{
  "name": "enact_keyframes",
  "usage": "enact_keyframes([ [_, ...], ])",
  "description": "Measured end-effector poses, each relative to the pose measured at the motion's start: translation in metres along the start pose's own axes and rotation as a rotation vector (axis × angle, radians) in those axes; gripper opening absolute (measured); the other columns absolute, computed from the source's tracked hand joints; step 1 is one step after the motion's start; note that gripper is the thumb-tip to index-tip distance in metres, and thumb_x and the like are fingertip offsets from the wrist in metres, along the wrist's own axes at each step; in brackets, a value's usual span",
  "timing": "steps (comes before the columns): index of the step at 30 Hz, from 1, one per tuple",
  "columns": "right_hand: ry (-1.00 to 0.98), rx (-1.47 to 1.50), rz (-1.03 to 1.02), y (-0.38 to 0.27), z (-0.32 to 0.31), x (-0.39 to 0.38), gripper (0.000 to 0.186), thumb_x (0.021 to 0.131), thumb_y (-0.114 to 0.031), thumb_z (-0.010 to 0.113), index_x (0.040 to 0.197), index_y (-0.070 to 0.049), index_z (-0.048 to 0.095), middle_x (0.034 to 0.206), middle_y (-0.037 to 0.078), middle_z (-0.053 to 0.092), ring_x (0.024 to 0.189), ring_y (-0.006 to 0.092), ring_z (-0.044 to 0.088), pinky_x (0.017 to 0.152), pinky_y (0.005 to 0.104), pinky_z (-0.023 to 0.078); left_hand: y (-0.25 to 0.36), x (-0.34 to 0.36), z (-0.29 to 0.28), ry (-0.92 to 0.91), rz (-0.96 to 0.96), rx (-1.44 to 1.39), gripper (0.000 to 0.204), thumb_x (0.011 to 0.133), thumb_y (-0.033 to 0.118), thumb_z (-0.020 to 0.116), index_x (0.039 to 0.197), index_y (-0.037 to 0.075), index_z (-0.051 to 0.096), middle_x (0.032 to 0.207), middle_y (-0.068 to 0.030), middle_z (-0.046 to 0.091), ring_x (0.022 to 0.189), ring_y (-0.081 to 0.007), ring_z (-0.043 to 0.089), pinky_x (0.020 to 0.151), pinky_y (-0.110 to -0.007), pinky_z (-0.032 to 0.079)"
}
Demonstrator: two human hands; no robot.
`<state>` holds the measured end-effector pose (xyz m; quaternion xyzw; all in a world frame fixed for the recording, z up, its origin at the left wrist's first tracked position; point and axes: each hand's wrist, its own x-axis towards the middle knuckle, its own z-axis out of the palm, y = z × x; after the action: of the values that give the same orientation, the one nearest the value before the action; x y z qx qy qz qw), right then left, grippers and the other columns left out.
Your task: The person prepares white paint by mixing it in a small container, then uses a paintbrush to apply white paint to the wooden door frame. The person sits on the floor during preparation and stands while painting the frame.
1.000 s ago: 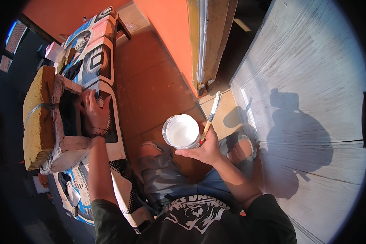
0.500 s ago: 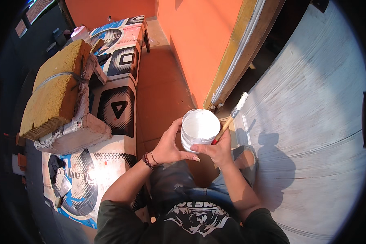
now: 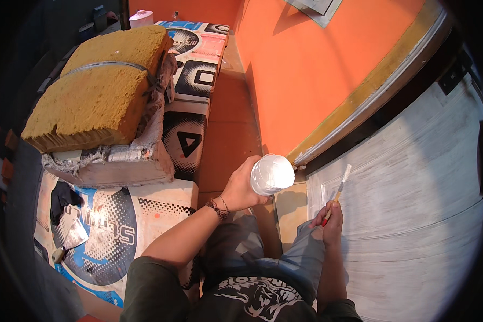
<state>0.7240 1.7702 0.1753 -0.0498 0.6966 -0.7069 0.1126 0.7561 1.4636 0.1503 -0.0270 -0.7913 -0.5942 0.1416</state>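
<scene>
My left hand [image 3: 245,186] is wrapped round the side of a round white tub [image 3: 273,173], with white paint inside. It carries the tub over my knees, tilted a little to the right. Off to the right, my right hand [image 3: 332,219] grips a paintbrush [image 3: 340,189] by its wooden, red-ended handle. The brush's bristles point up and are white with paint. Beside it stands a wooden door [image 3: 402,214] with a streaky, whitish coat; brush and door seem close, but I cannot tell whether they touch.
On the left, a printed table [image 3: 166,193] bears a yellow sponge block [image 3: 99,88] strapped to a pale box [image 3: 112,166]. A scraper [image 3: 72,239] and a black cloth [image 3: 63,201] lie nearer. An orange wall [image 3: 316,80] and wooden door frame [image 3: 370,86] rise ahead.
My right hand has let go of the tub and moved right and down with the brush. The left hand now holds the tub alone. The view has shifted toward the left.
</scene>
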Motion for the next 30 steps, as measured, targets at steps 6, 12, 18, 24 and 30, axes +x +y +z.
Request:
enact_keyframes([
  [6,0.086,-0.418,0.028,-0.046,0.012,-0.009,0.030,0.106,-0.032,0.056,0.108,-0.002,0.056,0.069,0.003,0.052,0.054,0.0077,0.048,0.043,0.0246,0.038,-0.005,0.000,0.002,0.027,0.017,0.039,0.087,0.058,0.014,0.090,0.133,0.007,0.045,0.123,-0.0175,0.061,0.117,-0.0383,0.062,0.098,-0.043,0.053],
  [12,0.033,-0.406,-0.232,-0.078,0.020,0.001,0.030,0.102,-0.026,0.063,0.120,-0.002,0.058,0.079,0.003,0.058,0.060,0.0053,0.049,0.051,0.0201,0.040,-0.005,0.004,0.000,-0.030,-0.001,0.078,0.086,0.057,0.013,0.092,0.130,0.007,0.046,0.124,-0.0177,0.060,0.117,-0.0392,0.061,0.098,-0.044,0.053],
  [18,0.005,-0.132,-0.169,-0.098,0.025,0.003,0.036,0.096,-0.020,0.068,0.123,0.002,0.057,0.085,0.011,0.068,0.062,0.0099,0.057,0.051,0.0222,0.045,-0.006,0.002,0.006,0.012,0.063,0.132,0.091,0.057,0.012,0.093,0.134,0.005,0.046,0.123,-0.0166,0.066,0.116,-0.0319,0.066,0.099,-0.039,0.054],
  [24,-0.032,-0.075,-0.271,-0.093,0.037,0.000,0.028,0.098,-0.016,0.067,0.117,0.003,0.061,0.084,0.012,0.071,0.065,0.0117,0.063,0.053,0.0224,0.049,-0.004,-0.002,0.015,-0.022,0.051,0.146,0.089,0.056,0.008,0.094,0.131,0.006,0.046,0.122,-0.0170,0.064,0.116,-0.0392,0.063,0.097,-0.042,0.054],
  [30,-0.311,-0.638,-0.640,-0.095,0.070,0.006,0.018,0.095,-0.013,0.071,0.109,-0.002,0.069,0.086,0.013,0.070,0.067,0.0196,0.066,0.059,0.0311,0.051,-0.013,-0.002,0.016,0.015,0.252,0.209,0.087,0.059,0.008,0.092,0.133,0.008,0.047,0.130,-0.0137,0.060,0.121,-0.0389,0.060,0.115,-0.052,0.039],
])
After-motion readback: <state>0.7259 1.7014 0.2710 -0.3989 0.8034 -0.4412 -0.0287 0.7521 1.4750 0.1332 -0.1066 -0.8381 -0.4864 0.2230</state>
